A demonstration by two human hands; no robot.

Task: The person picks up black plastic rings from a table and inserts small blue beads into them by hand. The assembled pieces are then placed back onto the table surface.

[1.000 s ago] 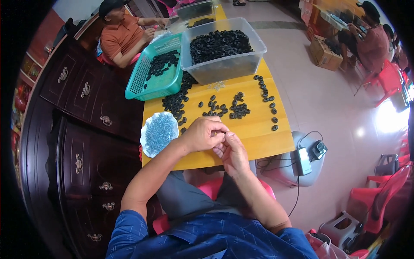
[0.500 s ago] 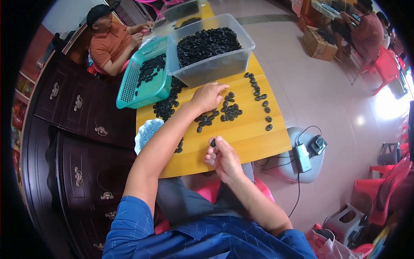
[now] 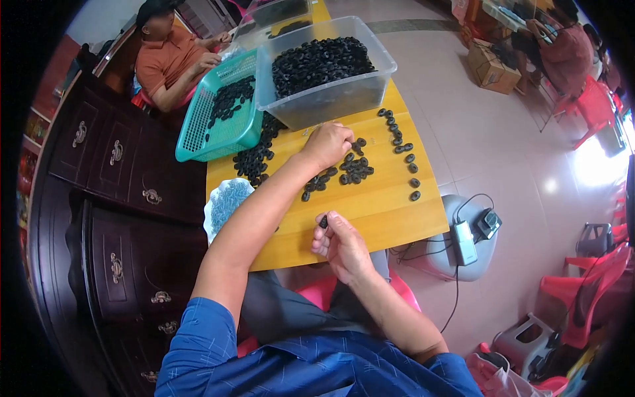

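Note:
My right hand [image 3: 346, 246] is raised over the table's near edge, thumb and fingers pinching a small black oval piece [image 3: 323, 221]. Farther out, my left hand [image 3: 327, 145] rests low over the table with its fingers curled together; what they hold, if anything, is hidden. Just right of its fingertips lie a few loose black oval pieces [image 3: 358, 145], some showing a hole. A cluster of the same pieces [image 3: 356, 171] sits below them, and another group [image 3: 319, 182] lies beside my left wrist. My left forearm covers part of the tabletop.
A clear bin [image 3: 326, 109] full of black pieces and a green basket [image 3: 192, 142] stand at the far side. A scalloped white dish [image 3: 210, 218] holds thin bluish bits. Several pieces form a line [image 3: 410, 159] along the right edge. A co-worker [image 3: 165, 59] sits far left.
The fingers of my left hand have curled in from a stretched-out pose. My right hand still pinches its black piece, nearly unmoved. The whole view has shifted slightly.

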